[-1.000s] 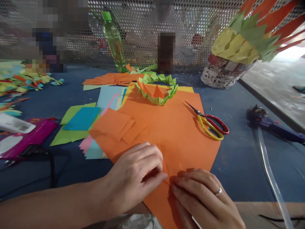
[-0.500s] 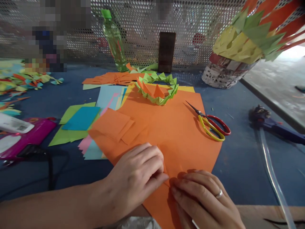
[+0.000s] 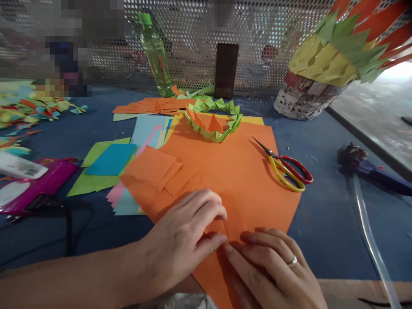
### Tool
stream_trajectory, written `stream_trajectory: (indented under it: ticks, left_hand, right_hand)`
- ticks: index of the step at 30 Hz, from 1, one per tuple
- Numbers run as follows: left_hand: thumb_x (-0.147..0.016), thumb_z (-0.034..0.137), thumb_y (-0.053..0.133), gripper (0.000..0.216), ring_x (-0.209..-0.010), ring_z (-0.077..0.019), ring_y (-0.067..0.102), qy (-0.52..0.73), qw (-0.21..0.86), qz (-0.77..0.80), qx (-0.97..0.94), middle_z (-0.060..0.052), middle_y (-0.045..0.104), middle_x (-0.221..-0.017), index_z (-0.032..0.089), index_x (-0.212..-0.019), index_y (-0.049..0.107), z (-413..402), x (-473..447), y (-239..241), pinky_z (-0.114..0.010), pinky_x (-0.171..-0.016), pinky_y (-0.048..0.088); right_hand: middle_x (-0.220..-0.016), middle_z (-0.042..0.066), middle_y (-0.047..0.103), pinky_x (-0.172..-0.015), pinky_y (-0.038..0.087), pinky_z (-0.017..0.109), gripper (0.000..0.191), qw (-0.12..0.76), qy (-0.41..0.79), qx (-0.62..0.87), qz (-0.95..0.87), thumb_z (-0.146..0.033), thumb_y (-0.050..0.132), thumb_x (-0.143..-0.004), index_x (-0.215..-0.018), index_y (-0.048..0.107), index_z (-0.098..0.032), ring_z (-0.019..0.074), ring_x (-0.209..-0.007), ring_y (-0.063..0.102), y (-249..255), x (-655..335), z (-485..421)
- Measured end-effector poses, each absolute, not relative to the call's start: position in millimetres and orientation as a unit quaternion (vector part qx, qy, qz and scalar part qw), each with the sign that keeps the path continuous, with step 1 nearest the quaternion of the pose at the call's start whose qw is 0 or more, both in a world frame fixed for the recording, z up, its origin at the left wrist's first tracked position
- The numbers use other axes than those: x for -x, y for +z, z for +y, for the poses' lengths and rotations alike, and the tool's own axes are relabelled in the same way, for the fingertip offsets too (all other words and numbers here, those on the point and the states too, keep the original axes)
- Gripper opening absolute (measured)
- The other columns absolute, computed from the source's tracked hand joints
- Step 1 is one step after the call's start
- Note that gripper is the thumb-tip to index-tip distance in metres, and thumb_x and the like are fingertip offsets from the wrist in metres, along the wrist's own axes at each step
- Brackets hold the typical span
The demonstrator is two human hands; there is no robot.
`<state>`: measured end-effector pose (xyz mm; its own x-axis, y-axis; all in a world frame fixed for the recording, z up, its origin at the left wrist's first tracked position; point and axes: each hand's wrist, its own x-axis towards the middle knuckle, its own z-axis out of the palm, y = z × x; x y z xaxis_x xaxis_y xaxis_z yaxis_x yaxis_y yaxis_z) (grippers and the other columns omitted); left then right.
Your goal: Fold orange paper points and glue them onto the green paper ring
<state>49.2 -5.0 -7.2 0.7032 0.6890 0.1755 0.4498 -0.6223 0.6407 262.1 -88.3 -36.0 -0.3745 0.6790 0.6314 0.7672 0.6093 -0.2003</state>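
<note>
Both the left hand [image 3: 185,240] and the right hand [image 3: 273,268] rest their fingers [image 3: 210,210] on the large orange paper sheet [image 3: 238,171] spread over the table [image 3: 325,231]. From where I stand, the left ones curl, tips a little apart, and the right ones lie side by side, nearly flat; I can't tell whether either hand pinches anything. Farther up the sheet sits a green folded-paper ring [image 3: 236,123], orange folded pieces [image 3: 215,124] showing within it, with scissors [image 3: 275,157] near its right. Behind, leftward, stands a green-capped plastic bottle [image 3: 156,56], its contents unclear to me. Off right, a newspaper-covered pot [image 3: 299,98] carries layered yellow, green and orange paper [image 3: 328,62].
</note>
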Motion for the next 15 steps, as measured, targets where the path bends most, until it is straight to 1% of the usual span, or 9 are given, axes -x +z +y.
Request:
stream_trajectory:
  ticks: [2,4,8,12,15]
  left_hand:
    - [-0.094,0.009,0.065,0.025,-0.109,-0.0181,0.056,0.207,0.288,0.327,-0.876,-0.001,0.057,-0.115,0.023,-0.110,0.050,-5.4,-48.8,-7.0,-0.031,-0.095,0.044]
    - [-0.094,0.009,0.065,0.026,-0.110,-0.0188,0.056,0.207,0.287,0.326,-0.877,-0.001,0.056,-0.116,0.024,-0.110,0.050,-5.6,-48.8,-6.9,-0.032,-0.096,0.044]
    - [-0.094,0.006,0.062,0.028,-0.115,-0.0189,0.054,0.210,0.287,0.323,-0.877,-0.002,0.054,-0.120,0.024,-0.113,0.051,-5.4,-48.5,-6.5,-0.032,-0.100,0.043]
    - [-0.095,0.003,0.056,0.032,-0.119,-0.0174,0.053,0.204,0.290,0.325,-0.877,-0.003,0.051,-0.125,0.024,-0.118,0.050,-5.2,-47.1,-6.3,-0.031,-0.103,0.042]
    - [-0.097,0.003,0.051,0.033,-0.120,-0.0185,0.052,0.188,0.295,0.326,-0.878,-0.003,0.050,-0.127,0.025,-0.120,0.049,-4.6,-46.6,-6.8,-0.034,-0.105,0.042]
  right_hand:
    - [-0.088,-0.006,0.077,-0.098,0.048,0.032,0.020,0.355,-0.067,0.452,-0.815,-0.025,0.072,-0.091,-0.111,0.077,-0.025,0.0140,-0.094,0.071,-36.9,-260.6,-87.0]
    - [-0.088,-0.006,0.077,-0.098,0.047,0.031,0.020,0.347,-0.064,0.452,-0.819,-0.027,0.074,-0.089,-0.109,0.077,-0.026,0.0139,-0.094,0.072,-35.6,-260.6,-85.8]
    - [-0.090,-0.009,0.077,-0.096,0.046,0.031,0.024,0.320,-0.065,0.442,-0.836,-0.025,0.076,-0.086,-0.110,0.076,-0.028,0.0127,-0.092,0.072,-31.5,-263.8,-84.7]
    - [-0.089,-0.009,0.078,-0.097,0.045,0.032,0.024,0.319,-0.062,0.445,-0.834,-0.023,0.075,-0.086,-0.109,0.076,-0.030,0.0131,-0.092,0.072,-30.9,-265.6,-83.7]
    - [-0.092,-0.010,0.078,-0.097,0.045,0.031,0.024,0.323,-0.063,0.438,-0.837,-0.019,0.074,-0.086,-0.107,0.077,-0.030,0.0127,-0.093,0.072,-30.9,-266.1,-83.0]
